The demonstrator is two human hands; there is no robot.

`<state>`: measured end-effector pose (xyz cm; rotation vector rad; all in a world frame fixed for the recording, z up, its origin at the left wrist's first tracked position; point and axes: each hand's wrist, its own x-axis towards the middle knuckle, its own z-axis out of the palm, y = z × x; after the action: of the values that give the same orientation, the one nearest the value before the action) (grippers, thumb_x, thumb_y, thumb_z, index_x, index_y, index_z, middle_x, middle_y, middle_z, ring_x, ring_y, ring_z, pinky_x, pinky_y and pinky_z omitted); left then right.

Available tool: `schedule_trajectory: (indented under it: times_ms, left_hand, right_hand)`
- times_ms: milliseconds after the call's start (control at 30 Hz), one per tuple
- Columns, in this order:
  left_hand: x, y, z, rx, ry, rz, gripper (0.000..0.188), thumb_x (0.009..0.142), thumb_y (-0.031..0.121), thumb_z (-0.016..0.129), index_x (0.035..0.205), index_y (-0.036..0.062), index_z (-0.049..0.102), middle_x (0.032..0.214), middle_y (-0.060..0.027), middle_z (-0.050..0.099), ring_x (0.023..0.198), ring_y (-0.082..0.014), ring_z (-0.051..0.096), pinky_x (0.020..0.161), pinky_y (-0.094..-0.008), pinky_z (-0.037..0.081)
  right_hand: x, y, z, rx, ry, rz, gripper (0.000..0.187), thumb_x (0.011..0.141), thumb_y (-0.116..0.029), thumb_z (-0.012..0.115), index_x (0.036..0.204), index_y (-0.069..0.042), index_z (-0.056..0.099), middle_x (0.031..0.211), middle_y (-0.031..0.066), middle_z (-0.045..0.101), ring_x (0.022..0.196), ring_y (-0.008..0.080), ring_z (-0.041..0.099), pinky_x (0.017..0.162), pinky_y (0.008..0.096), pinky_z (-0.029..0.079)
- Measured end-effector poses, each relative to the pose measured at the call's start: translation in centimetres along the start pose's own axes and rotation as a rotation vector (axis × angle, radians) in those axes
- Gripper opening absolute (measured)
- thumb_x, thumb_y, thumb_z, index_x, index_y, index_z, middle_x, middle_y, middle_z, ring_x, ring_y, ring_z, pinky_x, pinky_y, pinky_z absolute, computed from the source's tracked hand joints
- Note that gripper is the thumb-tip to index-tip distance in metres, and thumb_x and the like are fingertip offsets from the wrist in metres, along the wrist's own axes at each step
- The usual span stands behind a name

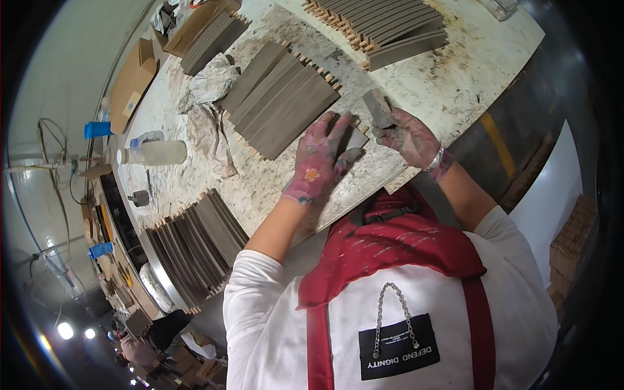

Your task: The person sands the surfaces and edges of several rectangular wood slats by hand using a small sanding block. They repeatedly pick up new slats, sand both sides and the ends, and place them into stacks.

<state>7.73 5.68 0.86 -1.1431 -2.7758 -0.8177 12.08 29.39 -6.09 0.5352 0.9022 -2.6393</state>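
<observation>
My left hand, in a pink flowered glove with grey-stained fingertips, rests over a short visible stretch of a grey-painted wooden slat. Its thumb lies on the near side and its fingers on the far side; the rest of that slat is hidden beneath the hand. My right hand, gloved alike, is closed round a worn grey block that looks like a sanding sponge, held just right of the slat's end. Just beyond my left hand, several grey slats with bare wood tenons lie side by side.
More slats are lined up at the far right, and others stand stacked at the near left. A crumpled cloth, a plastic bottle and a cardboard box occupy the left of the stained white table.
</observation>
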Motion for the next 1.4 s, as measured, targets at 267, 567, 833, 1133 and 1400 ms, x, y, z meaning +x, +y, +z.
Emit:
schedule_trajectory:
  times_ms: [267,567,833,1133,1400]
  left_hand:
    - [0.5,-2.0,-0.5,0.04,-0.023,-0.021,0.022,0.087,0.017,0.068,0.108,0.011,0.071,0.107,-0.0118,0.067,0.096,-0.0325,0.065,0.082,-0.0419,0.054]
    - [4.5,-2.7,0.2,0.091,-0.293,0.084,0.025,0.098,0.027,0.052,0.103,0.0085,0.067,0.085,-0.0147,0.068,0.082,-0.0353,0.066,0.078,-0.0451,0.053]
    - [5.3,-4.5,0.5,-0.008,-0.294,0.113,0.024,0.098,0.027,0.056,0.108,0.0071,0.065,0.097,-0.018,0.069,0.089,-0.0402,0.066,0.078,-0.0458,0.054]
    - [5.4,-3.7,-0.8,-0.031,-0.22,0.123,0.017,0.095,0.018,0.061,0.108,0.0122,0.07,0.102,-0.0126,0.069,0.092,-0.0341,0.067,0.081,-0.0407,0.056]
    - [2.8,-4.6,-0.1,-0.025,-0.266,0.325,0.025,0.096,0.027,0.062,0.11,0.0077,0.069,0.111,-0.0128,0.068,0.095,-0.0324,0.068,0.079,-0.0397,0.058]
  right_hand:
    - [0.0,0.1,0.0,0.024,-0.093,0.0,0.034,0.105,-0.026,0.049,0.132,-0.006,0.052,0.115,0.009,0.065,0.096,0.0216,0.068,0.085,0.036,0.059]
    - [-0.1,0.0,0.2,0.039,-0.077,-0.002,0.033,0.104,-0.025,0.049,0.132,-0.008,0.053,0.113,0.0087,0.067,0.095,0.0216,0.068,0.086,0.0375,0.058]
    - [-0.2,0.0,0.1,0.087,-0.009,0.019,0.03,0.102,-0.022,0.054,0.128,-0.007,0.055,0.111,0.011,0.068,0.094,0.0237,0.068,0.085,0.0386,0.058]
    - [-0.2,-0.1,-0.4,0.1,-0.044,0.015,0.028,0.102,-0.022,0.055,0.126,-0.008,0.057,0.113,0.012,0.068,0.099,0.0246,0.067,0.09,0.0403,0.056]
    - [-0.3,0.2,-0.3,0.123,-0.095,-0.019,0.031,0.102,-0.022,0.053,0.129,-0.006,0.056,0.116,0.0107,0.067,0.101,0.0241,0.067,0.091,0.0401,0.056]
